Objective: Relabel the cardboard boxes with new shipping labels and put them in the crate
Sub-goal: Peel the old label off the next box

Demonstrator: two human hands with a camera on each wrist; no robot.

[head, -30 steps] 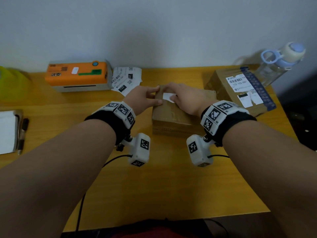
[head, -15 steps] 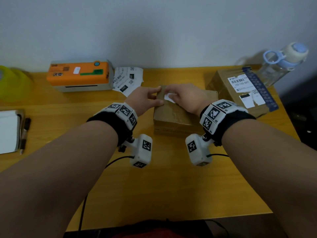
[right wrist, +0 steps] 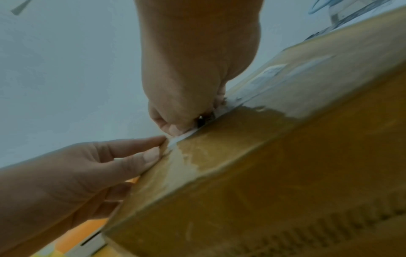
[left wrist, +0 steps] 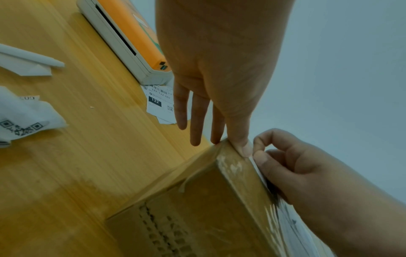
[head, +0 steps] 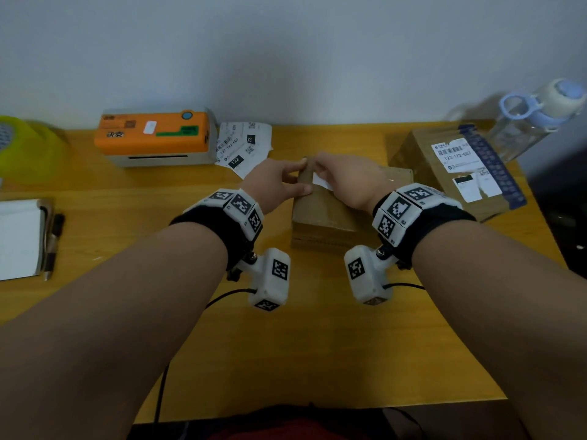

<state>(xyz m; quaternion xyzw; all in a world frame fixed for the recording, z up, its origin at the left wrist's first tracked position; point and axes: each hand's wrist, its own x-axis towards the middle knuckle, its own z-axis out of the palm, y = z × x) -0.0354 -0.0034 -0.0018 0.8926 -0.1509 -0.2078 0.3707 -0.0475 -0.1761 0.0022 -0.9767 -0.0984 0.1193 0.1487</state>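
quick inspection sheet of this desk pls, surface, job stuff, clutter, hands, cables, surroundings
surface: yellow wooden desk, no crate in view.
job's things: small cardboard box at centre with a white label on its far top edge; larger labelled box to its right; loose labels beside the orange label printer.
clutter: notepad and pen at left, crumpled backing paper, water bottle.
grippers: left hand steadies the small box's corner with straight fingers; right hand pinches the label.
cables: black cable from each wrist camera.
surroundings: plain pale wall; yellow-green object far left.
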